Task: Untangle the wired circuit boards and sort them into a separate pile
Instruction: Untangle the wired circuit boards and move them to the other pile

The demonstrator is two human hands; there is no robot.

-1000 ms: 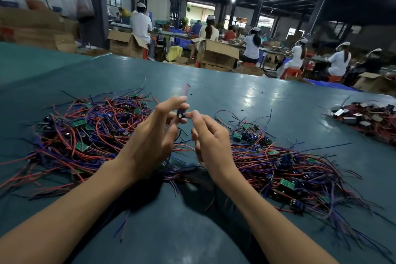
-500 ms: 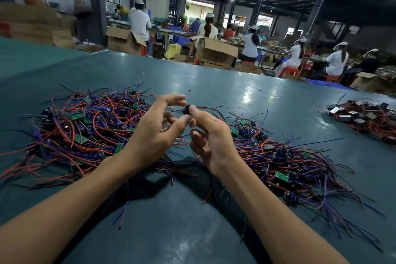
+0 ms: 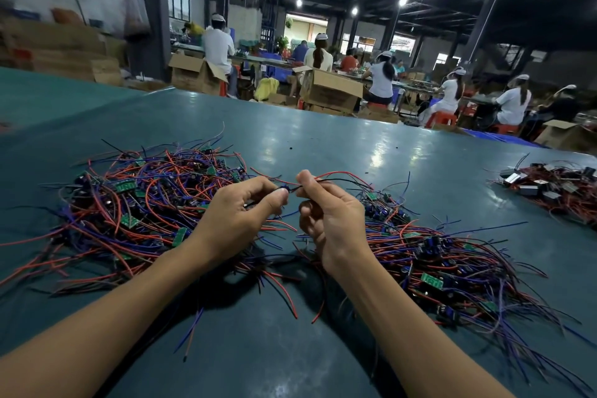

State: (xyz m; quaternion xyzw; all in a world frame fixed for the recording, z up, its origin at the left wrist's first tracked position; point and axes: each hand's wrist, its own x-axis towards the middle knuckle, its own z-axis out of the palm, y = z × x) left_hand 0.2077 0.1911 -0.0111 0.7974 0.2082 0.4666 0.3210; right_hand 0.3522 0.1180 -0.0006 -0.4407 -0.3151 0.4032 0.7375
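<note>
Both hands are held just above the desk [image 3: 323,139], between two piles. The left hand [image 3: 235,220] pinches the small dark part of a wired circuit board [image 3: 284,188] between thumb and forefinger, other fingers [image 3: 255,195] loosely curled. The right hand [image 3: 329,220] pinches its thin red and black wires [image 3: 339,175] just beside, remaining fingers curled in. The wires arc off rightward.

The left pile [image 3: 139,203] is a tangled mound of thin red, purple and black wires with small green rectangular boards. The right pile [image 3: 436,255] holds the same stuff, spread flatter. The desk is smooth, glossy teal. At far right sits a separate heap [image 3: 555,191] of boxy dark and silvery parts on red wires.
</note>
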